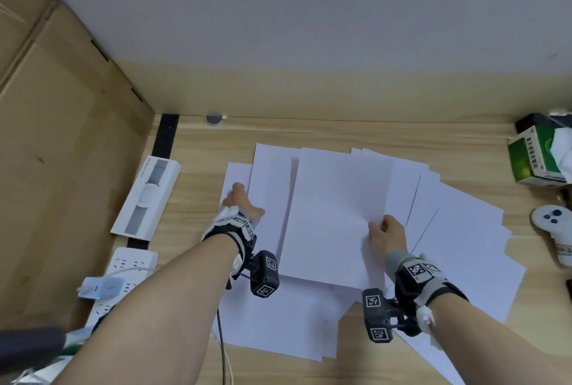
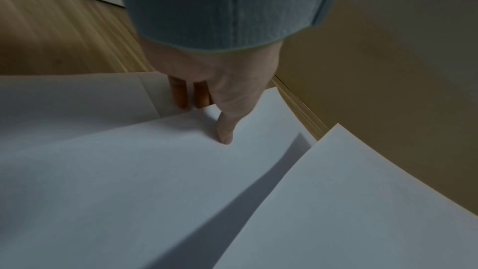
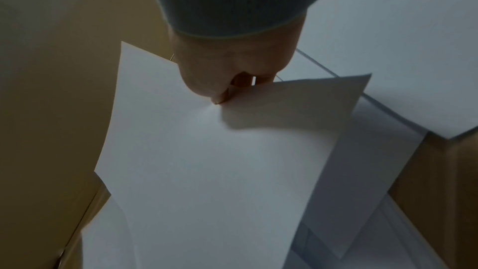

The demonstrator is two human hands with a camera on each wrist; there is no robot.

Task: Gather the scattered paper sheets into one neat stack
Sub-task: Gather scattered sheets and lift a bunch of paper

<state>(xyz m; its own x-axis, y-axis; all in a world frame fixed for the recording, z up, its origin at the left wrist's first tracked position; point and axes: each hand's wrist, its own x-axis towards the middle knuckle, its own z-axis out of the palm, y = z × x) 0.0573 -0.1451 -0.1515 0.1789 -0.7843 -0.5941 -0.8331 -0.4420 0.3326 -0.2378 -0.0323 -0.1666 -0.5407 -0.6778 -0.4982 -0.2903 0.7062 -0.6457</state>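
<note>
Sheets (image 1: 464,230) still spread in messy fan across middle of worktop (image 1: 340,134), no neat stack yet. Right hand (image 1: 387,234) pinches top sheet (image 1: 334,214), lifted. Left hand (image 1: 240,199) grips edge of left sheet (image 2: 129,161). Most gathering left.

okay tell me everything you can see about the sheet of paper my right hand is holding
The sheet is plain white paper, blank on the side that shows. The right hand pinches it near its right edge, thumb on top, and the paper puckers at the pinch. It is lifted and bowed above the other loose sheets spread on the wooden desk.
</note>
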